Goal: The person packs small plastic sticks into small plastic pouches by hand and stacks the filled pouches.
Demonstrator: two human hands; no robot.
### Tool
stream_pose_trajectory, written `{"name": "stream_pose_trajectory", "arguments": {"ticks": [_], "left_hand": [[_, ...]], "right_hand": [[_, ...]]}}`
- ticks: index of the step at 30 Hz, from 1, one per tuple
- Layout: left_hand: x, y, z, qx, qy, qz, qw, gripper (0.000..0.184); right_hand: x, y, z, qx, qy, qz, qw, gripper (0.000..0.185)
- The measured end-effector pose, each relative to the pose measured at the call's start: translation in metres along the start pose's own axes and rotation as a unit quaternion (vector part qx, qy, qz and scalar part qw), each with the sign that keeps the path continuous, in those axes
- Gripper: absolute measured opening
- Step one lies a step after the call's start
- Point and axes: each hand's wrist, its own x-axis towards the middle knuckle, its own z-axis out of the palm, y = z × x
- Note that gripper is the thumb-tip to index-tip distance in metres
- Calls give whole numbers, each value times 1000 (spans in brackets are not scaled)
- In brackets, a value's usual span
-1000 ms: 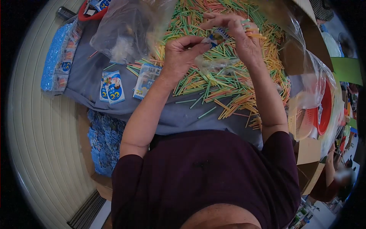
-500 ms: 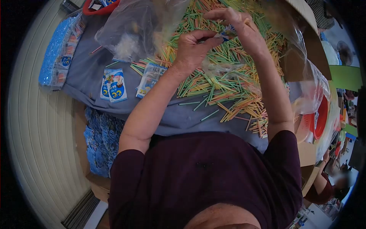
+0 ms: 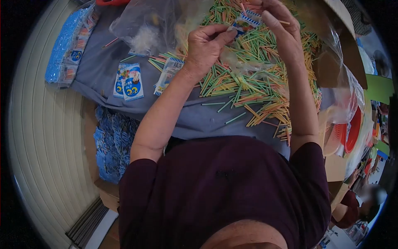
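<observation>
My left hand (image 3: 206,47) pinches a small blue-and-white printed packet (image 3: 244,25) between thumb and fingertips, by its lower left end. Close to the packet's other end, my right hand (image 3: 286,31) is closed with its fingers curled, and a thin orange stick (image 3: 284,22) pokes out between them. A pink stick (image 3: 243,9) stands up at the packet's upper end; whether the right fingers touch it is hidden. Beneath both hands spreads a big heap of thin green, orange and yellow sticks (image 3: 244,85).
Flat printed packets (image 3: 132,83) lie on the grey cloth (image 3: 103,74) at left, with another packet (image 3: 168,74) near my forearm. A clear bag (image 3: 141,25) and a bundle of packets (image 3: 68,45) sit further back. A box (image 3: 112,145) holds blue wrappers; red baskets (image 3: 352,128) stand at right.
More of the packet shows between my hands now, with a pink stick upright at its upper end. My right hand has turned and its fingers have curled in. The whole view has shifted slightly.
</observation>
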Motion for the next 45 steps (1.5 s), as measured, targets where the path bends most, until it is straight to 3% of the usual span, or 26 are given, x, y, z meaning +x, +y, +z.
{"name": "stream_pose_trajectory", "arguments": {"ticks": [7,16,20,22,26,28,32,35,36,37,39,41,43,45], "left_hand": [[-16,3,5,182,-56,25,981,22],[-17,-1,-11,115,-13,14,993,19],[-19,1,-18,180,0,67,981,19],[-23,2,-21,96,1,48,994,21],[-32,3,-21,89,-3,64,994,23],[-41,5,-17,161,-12,111,981,26],[-59,3,-23,219,2,68,973,25],[-63,11,-37,225,39,97,969,24],[-64,15,-45,278,28,188,941,24],[-64,18,-49,328,18,278,903,24],[-67,26,-46,313,4,294,903,25],[-72,29,-41,301,-8,311,901,27],[-78,28,-33,222,18,261,939,29],[-80,28,-35,228,15,268,936,30]], "right_hand": [[4,12,-1,1,17,17,1000,42],[25,30,8,15,13,11,1000,39],[16,33,4,17,6,8,1000,38],[4,35,-6,17,0,4,1000,37],[-2,22,13,22,-8,1,1000,36],[-4,12,25,25,-6,6,1000,35],[-6,27,10,37,-10,11,999,34],[-2,54,-14,46,-8,10,999,33],[-6,22,-2,-224,-62,37,972,20],[-12,28,5,-223,-63,35,972,20],[-30,46,31,-444,-134,-14,886,19],[-29,48,34,-456,-145,13,878,19],[-29,45,34,-485,-162,79,856,21],[-37,45,25,-458,-125,56,879,16]]}}
